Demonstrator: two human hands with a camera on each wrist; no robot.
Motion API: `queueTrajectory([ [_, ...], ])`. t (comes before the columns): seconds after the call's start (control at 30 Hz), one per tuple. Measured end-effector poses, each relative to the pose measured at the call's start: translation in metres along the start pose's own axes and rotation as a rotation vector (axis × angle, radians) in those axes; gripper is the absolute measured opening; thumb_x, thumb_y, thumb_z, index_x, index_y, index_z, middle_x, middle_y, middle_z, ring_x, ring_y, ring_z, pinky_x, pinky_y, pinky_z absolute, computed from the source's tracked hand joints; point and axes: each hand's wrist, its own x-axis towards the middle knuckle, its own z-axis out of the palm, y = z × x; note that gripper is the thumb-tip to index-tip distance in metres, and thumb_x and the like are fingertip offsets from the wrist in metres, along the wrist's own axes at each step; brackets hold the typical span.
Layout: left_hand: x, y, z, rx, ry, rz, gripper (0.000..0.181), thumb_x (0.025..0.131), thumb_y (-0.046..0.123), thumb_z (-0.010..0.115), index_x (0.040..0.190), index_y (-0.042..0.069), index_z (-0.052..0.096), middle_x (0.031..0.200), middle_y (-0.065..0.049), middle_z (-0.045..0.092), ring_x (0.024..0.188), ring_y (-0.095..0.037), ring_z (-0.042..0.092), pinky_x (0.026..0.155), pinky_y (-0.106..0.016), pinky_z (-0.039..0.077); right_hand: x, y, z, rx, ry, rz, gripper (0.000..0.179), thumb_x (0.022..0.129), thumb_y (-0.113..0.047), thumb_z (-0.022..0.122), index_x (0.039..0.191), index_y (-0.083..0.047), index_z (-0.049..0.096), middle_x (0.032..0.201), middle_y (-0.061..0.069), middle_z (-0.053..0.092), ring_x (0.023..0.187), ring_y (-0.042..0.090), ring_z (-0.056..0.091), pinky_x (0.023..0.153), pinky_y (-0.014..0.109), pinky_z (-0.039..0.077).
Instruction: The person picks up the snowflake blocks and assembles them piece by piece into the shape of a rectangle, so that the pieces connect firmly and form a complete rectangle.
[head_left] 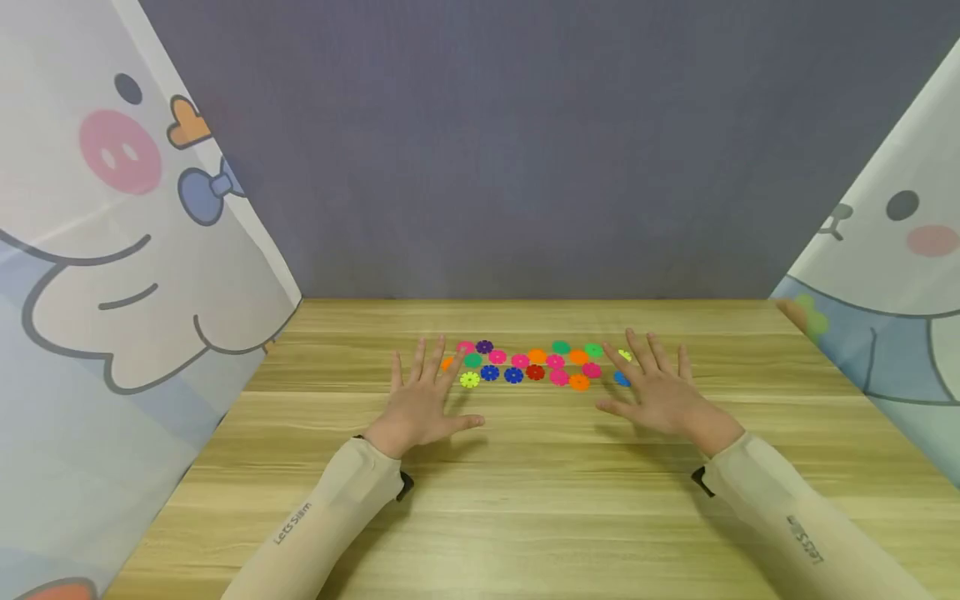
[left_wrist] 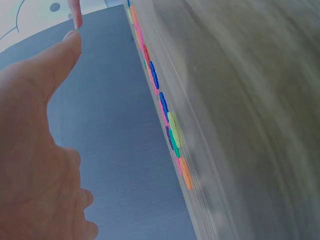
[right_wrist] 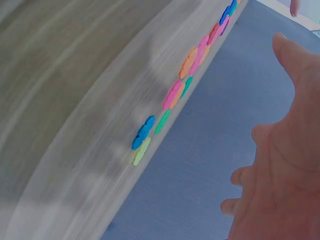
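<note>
Several flower-shaped plastic discs lie flat in a loose band across the table, among them a yellow-green disc (head_left: 469, 380), a purple disc (head_left: 484, 347), a red disc (head_left: 535, 372) and an orange disc (head_left: 579, 382). Over the band's left end my left hand (head_left: 422, 408) spreads its straight fingers, partly covering an orange disc (head_left: 447, 363). My right hand (head_left: 663, 400) is spread likewise at the right end, partly covering a blue disc (head_left: 622, 379). Both wrist views show the left hand (left_wrist: 35, 135) and right hand (right_wrist: 280, 150) raised above the tabletop, holding nothing.
The wood-grain table (head_left: 525, 500) runs back to a dark grey panel (head_left: 525, 150). Cartoon-printed white sheets stand along the left side (head_left: 150, 333) and right side (head_left: 900, 333). Each wrist wears a dark strap under a pale sleeve.
</note>
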Motion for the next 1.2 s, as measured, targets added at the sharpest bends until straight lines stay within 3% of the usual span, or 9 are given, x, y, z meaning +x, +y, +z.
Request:
queueTrajectory([
  [0.27,0.001,-0.003,-0.005,0.009,0.007,0.008,0.111,0.083,0.079,0.054,0.161,0.022,0.000,0.163,-0.011,-0.017,0.146,-0.038,-0.019,0.111,-0.067,-0.012,0.003,-0.002,-0.006,0.005,0.010,-0.004,0.093,0.094,-0.069,0.049,0.162,-0.025,0.003,0.164,0.020,-0.011,0.146,0.048,-0.013,0.105,0.072,-0.018],
  [0.53,-0.001,-0.015,-0.009,-0.110,0.030,0.066,0.125,0.074,0.070,0.073,0.160,0.026,-0.006,0.163,-0.010,-0.015,0.148,-0.037,-0.016,0.113,-0.066,-0.009,0.007,-0.010,-0.011,0.033,0.036,-0.046,0.094,0.093,-0.065,0.055,0.162,-0.026,0.004,0.164,0.022,-0.005,0.146,0.051,-0.006,0.106,0.075,-0.012],
  [0.67,0.000,-0.021,-0.008,-0.164,0.097,0.122,0.127,0.072,0.063,0.081,0.162,0.021,0.002,0.165,-0.014,-0.004,0.149,-0.041,-0.003,0.113,-0.069,0.002,0.011,-0.016,-0.013,0.063,0.056,-0.086,0.094,0.092,-0.062,0.059,0.162,-0.022,0.010,0.163,0.026,0.003,0.145,0.054,0.002,0.106,0.077,-0.001],
  [0.83,0.007,-0.030,-0.010,-0.262,0.170,0.158,0.124,0.072,0.044,0.089,0.161,0.010,0.009,0.160,-0.023,0.020,0.143,-0.047,0.025,0.111,-0.067,0.023,0.018,-0.024,-0.011,0.117,0.059,-0.142,0.093,0.092,-0.053,0.066,0.161,-0.016,0.014,0.159,0.029,0.014,0.142,0.055,0.014,0.104,0.078,0.011],
  [1.0,0.014,-0.043,-0.012,-0.363,0.163,0.133,0.121,0.075,0.034,0.089,0.160,0.005,0.009,0.154,-0.030,0.030,0.138,-0.048,0.034,0.111,-0.060,0.032,0.029,-0.035,-0.009,0.192,0.047,-0.162,0.093,0.091,-0.044,0.072,0.160,-0.012,0.018,0.152,0.030,0.028,0.136,0.052,0.028,0.104,0.075,0.022],
  [1.2,0.020,-0.056,-0.011,-0.494,0.126,0.078,0.110,0.079,0.026,0.086,0.160,0.006,0.014,0.153,-0.025,0.035,0.139,-0.045,0.034,0.111,-0.059,0.032,0.045,-0.049,-0.005,0.283,0.018,-0.171,0.089,0.091,-0.038,0.074,0.157,-0.007,0.024,0.148,0.029,0.035,0.131,0.047,0.037,0.100,0.065,0.039],
])
